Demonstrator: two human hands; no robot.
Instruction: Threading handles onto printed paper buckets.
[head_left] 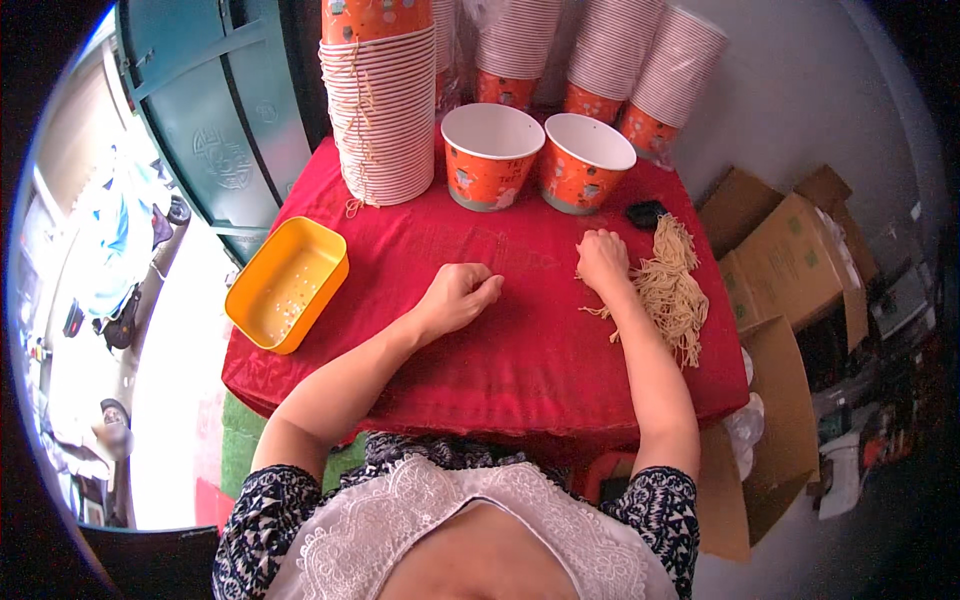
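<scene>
Loosely curled, the left hand [460,298] hangs over the red cloth [520,350], while the right hand [603,260] folds its fingers just left of the cord bunch [672,290]; I cannot tell whether either pinches a strand. The work looks partway along: cords dangle on the tall bucket stack [385,120] at far left, yet many lie loose (the two separate buckets [488,180] [587,175] show none). Fingertips are hidden, the stack's top is cut off, and the black object [646,213] stays unclear.
</scene>
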